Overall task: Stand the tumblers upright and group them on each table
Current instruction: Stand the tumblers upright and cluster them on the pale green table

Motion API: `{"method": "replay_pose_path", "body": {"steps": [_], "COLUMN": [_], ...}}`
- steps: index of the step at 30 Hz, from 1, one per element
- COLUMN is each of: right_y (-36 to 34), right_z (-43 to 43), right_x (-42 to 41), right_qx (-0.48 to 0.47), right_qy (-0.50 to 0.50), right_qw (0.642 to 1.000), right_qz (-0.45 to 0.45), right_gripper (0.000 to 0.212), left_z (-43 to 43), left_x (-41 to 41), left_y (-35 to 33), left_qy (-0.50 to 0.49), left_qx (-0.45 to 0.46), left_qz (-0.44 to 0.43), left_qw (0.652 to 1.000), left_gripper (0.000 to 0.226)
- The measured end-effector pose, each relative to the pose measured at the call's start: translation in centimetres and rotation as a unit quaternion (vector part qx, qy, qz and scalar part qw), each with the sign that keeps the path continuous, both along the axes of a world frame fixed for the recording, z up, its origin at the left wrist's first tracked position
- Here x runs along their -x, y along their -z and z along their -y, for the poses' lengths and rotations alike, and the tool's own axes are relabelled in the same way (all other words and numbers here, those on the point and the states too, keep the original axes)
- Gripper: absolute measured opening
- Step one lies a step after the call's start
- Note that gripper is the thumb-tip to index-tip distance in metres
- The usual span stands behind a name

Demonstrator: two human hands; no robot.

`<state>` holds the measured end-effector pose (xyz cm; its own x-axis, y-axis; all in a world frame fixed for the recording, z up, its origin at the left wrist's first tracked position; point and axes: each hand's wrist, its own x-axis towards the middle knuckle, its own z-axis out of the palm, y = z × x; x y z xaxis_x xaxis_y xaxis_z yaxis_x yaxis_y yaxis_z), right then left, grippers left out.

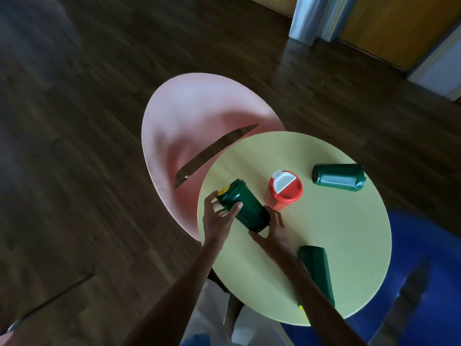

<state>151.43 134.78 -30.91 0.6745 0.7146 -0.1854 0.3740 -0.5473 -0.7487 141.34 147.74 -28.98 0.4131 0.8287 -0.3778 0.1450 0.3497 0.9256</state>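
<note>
Hands both grasp one green tumbler [245,208], which is tilted on its side between them. The left hand [218,218] wraps the yellow-lidded end and the right hand [273,231] cups the base. A red tumbler [284,191] stands upright just beyond the right hand, its lid on, contents hidden. A second green tumbler [338,177] lies on its side well right of it. A third green tumbler [316,270] lies beside the right forearm. All are on the yellow table [336,233].

Three dark green tumblers [250,207], one red tumbler [283,193] white-lidded, yellow table [349,233], pink table [199,108].
</note>
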Motion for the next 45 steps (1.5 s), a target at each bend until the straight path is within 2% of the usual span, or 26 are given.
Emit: {"method": "replay_pose_path", "body": {"steps": [3,6,9,11,16,21,27,34,39,45], "right_y": [-0.7,-1.9,-2.7,-2.6,-0.9,0.6,1.4,2.0,2.3,-0.3], "right_z": [0.7,1.4,1.7,1.8,2.2,2.4,2.0,2.4,3.3,6.7], "right_x": [0.1,-0.8,-2.1,-2.7,-2.5,-1.5,0.3,1.4,1.6,1.3], "right_qx": [-0.065,-0.109,-0.101,-0.075,-0.046,-0.013,0.005,-0.016,-0.031,-0.039], "right_qy": [-0.001,0.014,0.013,-0.015,-0.011,-0.013,-0.007,0.01,0.018,0.023], "right_qw": [0.998,0.989,0.971,0.968,0.972,0.979,0.986,0.986,0.981,0.979], "right_qz": [-0.011,-0.093,-0.218,-0.239,-0.232,-0.204,-0.167,-0.166,-0.188,-0.199], "right_gripper": [0.073,0.068,0.07,0.068,0.07,0.072,0.066,0.061,0.057,0.046], "left_z": [-0.4,-0.8,-0.7,-0.5,0.1,1.0,1.5,2.1,2.6,5.3], "left_x": [0.4,0.8,1.1,1.3,1.9,3.0,4.4,5.2,6.3,8.2], "left_y": [-1.9,-3.6,-4.8,-5.1,-4.2,-2.4,-0.8,-0.6,-0.1,1.6], "left_qy": [0.02,0.055,0.091,0.112,0.166,0.204,0.237,0.262,0.253,0.239], "left_qx": [-0.004,-0.027,-0.057,-0.065,-0.033,-0.048,-0.099,-0.169,-0.179,-0.144], "left_qz": [0.033,0.064,0.085,0.088,0.063,0.019,-0.026,-0.054,-0.087,-0.107], "left_qw": [0.999,0.996,0.991,0.988,0.984,0.978,0.966,0.949,0.947,0.954], "left_gripper": [0.068,0.068,0.07,0.072,0.075,0.07,0.075,0.072,0.061,0.044]}}
